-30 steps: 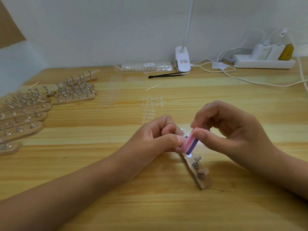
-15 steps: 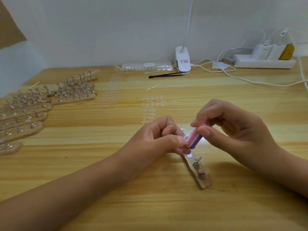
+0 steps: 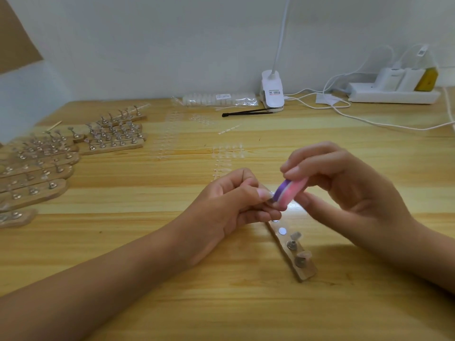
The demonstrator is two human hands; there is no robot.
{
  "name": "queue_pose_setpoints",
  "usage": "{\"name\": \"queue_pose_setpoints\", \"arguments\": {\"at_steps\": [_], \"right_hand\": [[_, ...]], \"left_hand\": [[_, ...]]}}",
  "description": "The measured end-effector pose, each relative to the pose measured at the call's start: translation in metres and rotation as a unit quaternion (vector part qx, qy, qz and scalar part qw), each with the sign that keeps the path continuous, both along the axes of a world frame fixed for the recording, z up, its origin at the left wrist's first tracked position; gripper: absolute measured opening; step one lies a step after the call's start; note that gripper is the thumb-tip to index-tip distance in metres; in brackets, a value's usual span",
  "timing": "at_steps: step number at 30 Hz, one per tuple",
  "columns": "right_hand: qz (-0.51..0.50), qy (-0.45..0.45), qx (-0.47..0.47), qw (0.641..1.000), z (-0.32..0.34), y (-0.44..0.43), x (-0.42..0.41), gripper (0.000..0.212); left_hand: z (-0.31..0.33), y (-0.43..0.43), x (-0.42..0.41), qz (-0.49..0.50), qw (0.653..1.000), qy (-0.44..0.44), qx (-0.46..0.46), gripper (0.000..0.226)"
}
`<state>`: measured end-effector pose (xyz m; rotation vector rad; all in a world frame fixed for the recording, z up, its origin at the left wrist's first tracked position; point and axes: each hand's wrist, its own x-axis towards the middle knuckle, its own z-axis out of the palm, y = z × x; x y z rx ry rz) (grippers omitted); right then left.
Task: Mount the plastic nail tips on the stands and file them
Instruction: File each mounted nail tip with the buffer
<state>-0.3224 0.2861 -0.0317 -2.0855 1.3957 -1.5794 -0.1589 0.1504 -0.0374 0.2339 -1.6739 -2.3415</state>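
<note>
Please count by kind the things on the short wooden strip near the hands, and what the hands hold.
Small metal stands with a clear plastic nail tip, on the short wooden strip: 2
Bare round metal discs on it: 2
Small metal stand pinched in the left hand, mostly hidden: 1
Pink and purple filing block in the right hand: 1
Total: 6

**Back edge of the desk**

I logged a white clip lamp (image 3: 272,91) by the wall (image 3: 172,45), with black tweezers (image 3: 246,112) lying just before it. Far right sat a power strip (image 3: 394,96) carrying white chargers (image 3: 398,78) and a yellow plug (image 3: 427,78). White cables (image 3: 344,114) trailed over the wooden table (image 3: 246,311).
</note>
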Motion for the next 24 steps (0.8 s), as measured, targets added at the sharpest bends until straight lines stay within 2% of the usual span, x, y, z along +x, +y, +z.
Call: {"name": "queue_pose_setpoints", "arguments": {"at_steps": [3, 6, 17, 24], "right_hand": [[0.004, -0.06, 0.036, 0.998, 0.001, 0.0, -0.004, 0.021], [0.026, -0.077, 0.071, 0.994, 0.002, 0.001, -0.003, 0.02], [0.028, -0.078, 0.074, 0.994, 0.0, 0.002, 0.006, 0.02], [-0.004, -0.052, 0.069, 0.996, -0.001, 0.002, 0.002, 0.017]], "left_hand": [[0.002, 0.001, 0.0, -0.004, 1.0, -0.002, -0.001, 0.022], [0.002, 0.001, 0.0, -0.004, 1.0, 0.001, -0.001, 0.02], [0.001, 0.002, 0.001, -0.009, 0.999, -0.005, -0.049, 0.019], [0.001, 0.002, 0.001, -0.005, 0.999, 0.008, -0.035, 0.02]]}}
